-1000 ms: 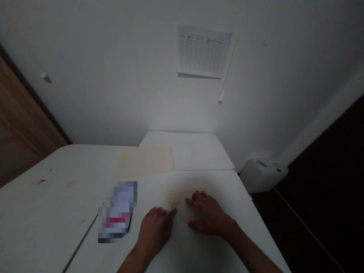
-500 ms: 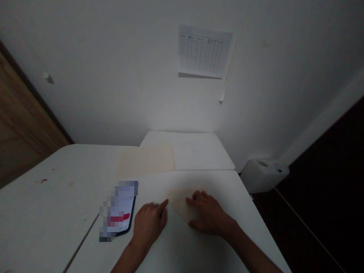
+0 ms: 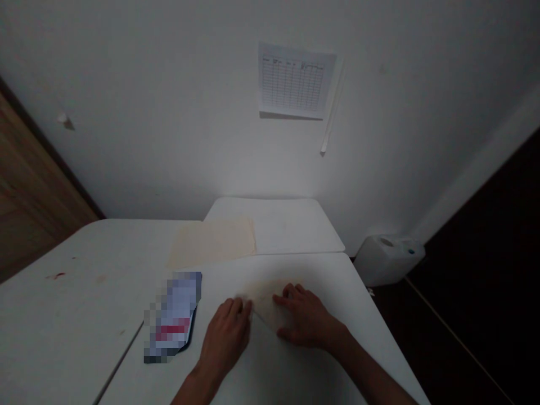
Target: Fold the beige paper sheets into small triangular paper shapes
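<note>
A thin, cream-coloured sheet of paper [image 3: 264,306] lies on the white table, with a diagonal edge towards me that looks folded. My left hand [image 3: 228,332] is at the sheet's left corner, its fingers curled together on the edge there. On the right side of the sheet rests my right hand [image 3: 306,318], thumb and index finger spread apart and fingertips pressing the paper down. Part of the sheet is hidden beneath the right hand.
Left of my hands lies a phone [image 3: 175,315], its screen blurred. Behind it is a larger cream sheet [image 3: 213,242]. The white table [image 3: 236,388] meets a wall bearing a printed chart [image 3: 293,81]. A white plastic container [image 3: 386,261] stands beyond the table's right edge.
My left hand has shifted slightly right onto the sheet's left corner, and its outstretched index finger has curled in. My right hand stays on the sheet. The view has shifted slightly.
</note>
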`<state>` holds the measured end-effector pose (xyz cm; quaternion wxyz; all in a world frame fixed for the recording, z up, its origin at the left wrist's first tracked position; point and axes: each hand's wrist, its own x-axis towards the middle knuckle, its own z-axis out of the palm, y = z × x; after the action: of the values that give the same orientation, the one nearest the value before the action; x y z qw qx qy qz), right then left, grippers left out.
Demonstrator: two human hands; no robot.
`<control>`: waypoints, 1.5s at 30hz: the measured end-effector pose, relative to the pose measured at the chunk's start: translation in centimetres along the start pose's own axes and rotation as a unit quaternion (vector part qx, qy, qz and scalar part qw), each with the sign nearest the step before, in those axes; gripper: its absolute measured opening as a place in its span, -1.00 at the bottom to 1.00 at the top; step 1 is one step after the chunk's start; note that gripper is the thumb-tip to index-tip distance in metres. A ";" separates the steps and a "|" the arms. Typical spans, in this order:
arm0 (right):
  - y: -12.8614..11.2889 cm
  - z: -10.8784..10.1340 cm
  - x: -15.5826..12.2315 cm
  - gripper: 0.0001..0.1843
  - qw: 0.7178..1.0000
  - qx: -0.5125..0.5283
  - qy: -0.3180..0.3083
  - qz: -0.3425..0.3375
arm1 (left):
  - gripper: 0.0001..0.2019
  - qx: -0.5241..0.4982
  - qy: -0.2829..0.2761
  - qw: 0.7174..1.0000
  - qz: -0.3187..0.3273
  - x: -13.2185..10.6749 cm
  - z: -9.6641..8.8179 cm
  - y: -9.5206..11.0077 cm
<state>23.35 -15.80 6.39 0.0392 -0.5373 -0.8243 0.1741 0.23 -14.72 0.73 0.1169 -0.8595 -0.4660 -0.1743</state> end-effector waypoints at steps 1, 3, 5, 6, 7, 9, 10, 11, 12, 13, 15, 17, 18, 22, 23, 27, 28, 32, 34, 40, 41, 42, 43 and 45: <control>0.0 0.0 0.0 -0.16 1.000 0.002 -0.001 0.000 | -0.65 -0.030 0.006 0.999 0.040 0.0 0.2 0.0; 0.2 0.1 0.0 -0.16 1.000 0.005 0.002 0.000 | -0.63 -0.092 0.001 0.990 0.108 0.2 0.5 -0.1; 0.3 0.2 0.1 -0.16 1.000 0.009 0.009 -0.002 | -0.63 -0.138 -0.012 0.981 0.136 0.4 0.7 -0.1; 0.4 0.3 0.1 -0.16 1.000 0.010 0.014 -0.004 | -0.64 -0.156 -0.017 0.978 0.136 0.6 0.7 -0.1; 0.4 0.5 0.1 -0.15 1.000 0.012 0.018 -0.005 | -0.65 -0.172 -0.019 0.976 0.130 0.8 0.7 0.0; 0.6 0.8 -0.1 -0.15 0.999 0.018 0.029 -0.008 | -0.73 -0.194 -0.019 0.975 0.105 1.4 0.6 0.5; 0.8 1.0 -0.2 -0.17 0.999 0.021 0.036 -0.010 | -0.78 -0.199 -0.019 0.976 0.089 1.7 0.5 0.9; 0.9 1.2 -0.4 -0.20 0.999 0.024 0.044 -0.012 | -0.83 -0.200 -0.024 0.977 0.072 2.1 0.3 1.3; 1.1 1.5 -0.6 -0.24 0.998 0.025 0.053 -0.015 | -0.87 -0.195 -0.035 0.979 0.056 2.4 0.2 1.6; 1.2 1.7 -0.9 -0.30 0.998 0.025 0.062 -0.020 | -0.90 -0.187 -0.044 0.980 0.042 2.8 0.1 2.0; 1.5 2.2 -1.4 -0.40 0.996 0.027 0.082 -0.030 | -0.94 -0.176 -0.056 0.982 0.027 3.3 0.0 2.5; 1.7 2.5 -1.8 -0.50 0.993 0.029 0.103 -0.041 | -0.94 -0.175 -0.056 0.983 0.023 3.4 -0.1 2.7; 1.7 2.7 -2.0 -0.56 0.992 0.028 0.112 -0.048 | -0.91 -0.178 -0.054 0.982 0.023 3.4 0.0 2.7; 1.4 3.5 -2.4 -0.83 0.986 0.013 0.132 -0.104 | -0.77 -0.187 -0.053 0.981 0.029 3.1 0.1 2.4; 1.2 3.7 -2.5 -0.82 0.984 0.010 0.134 -0.118 | -0.74 -0.186 -0.056 0.981 0.030 3.1 0.1 2.4; 0.9 4.4 -3.0 -0.73 0.980 0.010 0.136 -0.144 | -0.63 -0.177 -0.064 0.982 0.035 3.3 0.2 2.2; 0.8 4.5 -3.1 -0.71 0.980 0.011 0.136 -0.142 | -0.62 -0.175 -0.065 0.982 0.036 3.4 0.2 2.1; 0.6 4.7 -3.6 -0.67 0.983 0.018 0.134 -0.122 | -0.61 -0.170 -0.064 0.983 0.036 3.4 0.5 2.1; 0.4 4.8 -3.8 -0.65 0.984 0.022 0.136 -0.117 | -0.60 -0.168 -0.059 0.984 0.034 3.3 0.7 2.2; 0.3 5.2 -3.9 -0.64 0.983 0.033 0.149 -0.106 | -0.57 -0.158 -0.055 0.985 0.033 3.2 1.0 2.3; 0.4 5.3 -3.9 -0.64 0.982 0.033 0.149 -0.107 | -0.56 -0.158 -0.056 0.985 0.034 3.3 1.0 2.2; 0.4 5.3 -3.9 -0.65 0.982 0.033 0.149 -0.107 | -0.55 -0.157 -0.056 0.985 0.035 3.3 1.0 2.2; 0.4 5.4 -3.9 -0.66 0.982 0.034 0.150 -0.107 | -0.54 -0.156 -0.058 0.985 0.035 3.3 1.0 2.2; 0.5 5.4 -4.0 -0.68 0.982 0.040 0.150 -0.109 | -0.53 -0.151 -0.057 0.986 0.036 3.2 1.0 2.2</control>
<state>24.14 -20.52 1.66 0.2025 -0.4626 -0.8549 0.1190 3.87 -13.05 1.01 -0.0354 -0.8922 -0.4088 -0.1889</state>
